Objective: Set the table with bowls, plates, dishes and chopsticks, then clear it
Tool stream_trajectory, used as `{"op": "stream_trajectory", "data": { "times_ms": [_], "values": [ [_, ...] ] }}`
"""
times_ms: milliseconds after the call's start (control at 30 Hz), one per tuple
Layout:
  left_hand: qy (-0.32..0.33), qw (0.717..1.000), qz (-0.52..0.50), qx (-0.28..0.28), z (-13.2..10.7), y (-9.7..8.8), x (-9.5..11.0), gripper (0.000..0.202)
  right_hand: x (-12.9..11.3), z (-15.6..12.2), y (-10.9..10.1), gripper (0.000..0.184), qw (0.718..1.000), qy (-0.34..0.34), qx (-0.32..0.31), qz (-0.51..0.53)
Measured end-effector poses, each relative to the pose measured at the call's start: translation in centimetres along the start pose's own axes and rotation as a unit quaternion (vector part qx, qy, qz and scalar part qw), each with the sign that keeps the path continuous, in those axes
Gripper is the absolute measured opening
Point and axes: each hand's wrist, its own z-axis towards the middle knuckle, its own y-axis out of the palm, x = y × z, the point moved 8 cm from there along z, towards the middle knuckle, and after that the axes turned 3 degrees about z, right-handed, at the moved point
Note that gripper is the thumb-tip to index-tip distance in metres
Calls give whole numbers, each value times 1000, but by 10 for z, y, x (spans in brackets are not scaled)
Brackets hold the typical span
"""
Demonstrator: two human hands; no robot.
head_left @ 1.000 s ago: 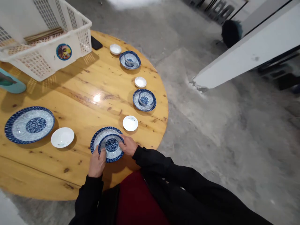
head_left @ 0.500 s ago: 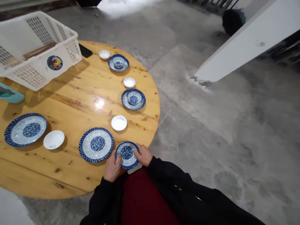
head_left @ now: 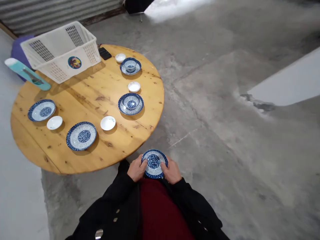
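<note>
Close to my body, past the table's edge, I hold a small blue-and-white patterned plate (head_left: 153, 162) in both hands. My left hand (head_left: 137, 169) grips its left rim, with the thumb on top. My right hand (head_left: 172, 170) is closed around the right rim in the same way; the fingers beneath are hidden. A larger blue-rimmed plate (head_left: 82, 136) lies on the wooden table (head_left: 120, 143) to the left. Beside it sits a small white bowl (head_left: 108, 123). Farther back, a patterned bowl (head_left: 131, 101) stands on another blue-rimmed plate (head_left: 122, 108).
More tableware includes a plate (head_left: 41, 110) with a white bowl (head_left: 54, 122) at left, and a bowl on a plate (head_left: 130, 68) at the back. A white plastic basket (head_left: 60, 61), a turquoise object (head_left: 30, 75) and a black phone-like object (head_left: 105, 53) stand behind. A white pillar (head_left: 292, 81) rises right.
I have stepped back and my view has turned, so the table appears farther away and to the left. The held plate has come off from over the table's edge, still in both hands.
</note>
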Motion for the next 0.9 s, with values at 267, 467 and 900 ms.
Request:
{"op": "stream_trajectory", "data": {
  "times_ms": [267, 467, 900],
  "values": [
    [-39, 997, 62, -34, 20, 19, 43, 42, 26, 17, -40, 30, 997, 6, -7, 79],
    [-16, 994, 102, -23, 62, 4, 71, 41, 18, 73, -63, 29, 998, -13, -21, 65],
    [-145, 961, 195, 133, 164, -126, 82, 35, -107, 276, -46, 23, 978, -154, -128, -64]
  ]
}}
